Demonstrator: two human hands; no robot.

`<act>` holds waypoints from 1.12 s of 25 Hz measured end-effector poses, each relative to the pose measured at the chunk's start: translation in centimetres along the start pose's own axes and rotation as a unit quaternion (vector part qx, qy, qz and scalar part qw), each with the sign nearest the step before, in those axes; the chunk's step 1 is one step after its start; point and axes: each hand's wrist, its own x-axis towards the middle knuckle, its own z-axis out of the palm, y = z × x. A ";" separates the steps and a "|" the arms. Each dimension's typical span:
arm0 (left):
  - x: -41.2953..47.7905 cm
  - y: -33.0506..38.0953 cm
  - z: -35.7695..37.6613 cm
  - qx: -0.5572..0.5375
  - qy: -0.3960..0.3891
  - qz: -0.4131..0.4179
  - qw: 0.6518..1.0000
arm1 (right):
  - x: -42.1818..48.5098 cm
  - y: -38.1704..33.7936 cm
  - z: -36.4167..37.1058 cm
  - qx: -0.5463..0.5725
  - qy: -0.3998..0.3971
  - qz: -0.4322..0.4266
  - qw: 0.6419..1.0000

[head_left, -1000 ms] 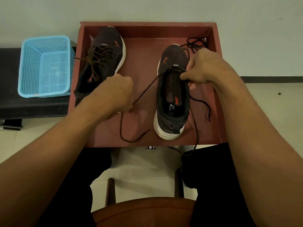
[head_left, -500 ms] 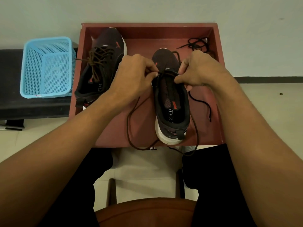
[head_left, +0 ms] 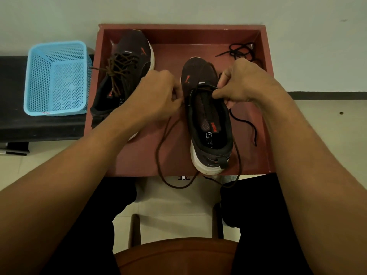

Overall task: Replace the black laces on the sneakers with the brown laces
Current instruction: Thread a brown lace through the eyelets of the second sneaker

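Note:
Two dark sneakers lie in a red-brown tray (head_left: pixel 264 100). The left sneaker (head_left: pixel 127 64) carries tied brown laces. The right sneaker (head_left: pixel 210 124) stands toe away from me, with a brown lace (head_left: pixel 160 147) crossing its lowest eyelets and looping over the tray's front edge on both sides. My left hand (head_left: pixel 156 96) pinches the brown lace at the shoe's left eyelet row. At the right eyelet row my right hand (head_left: pixel 242 82) grips the shoe's edge and lace. A loose black lace (head_left: pixel 248 124) lies right of that shoe, and another black lace (head_left: pixel 240 50) is bundled in the tray's far right corner.
A light blue mesh basket (head_left: pixel 57 78) sits on a black bench (head_left: pixel 39 128) left of the tray. A wall rises just behind the tray. A brown stool seat (head_left: pixel 174 255) is between my knees, over pale floor tiles.
My left hand came up from the tray's middle to the right sneaker's left eyelets, bringing the lace along. The sneaker shifted slightly toward me. My right hand stayed at the shoe's right side.

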 end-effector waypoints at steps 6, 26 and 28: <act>-1.7 0.3 0.1 0.216 -0.150 -0.053 0.963 | 0.2 -0.1 0.0 0.003 0.000 0.021 1.000; 0.2 0.0 -1.5 -0.082 -0.049 -0.006 0.995 | 0.0 -0.2 -0.3 0.046 0.003 0.017 0.999; 0.1 0.1 -1.5 -0.091 -0.062 -0.013 0.994 | 0.1 -0.1 -0.1 0.039 0.000 0.015 0.999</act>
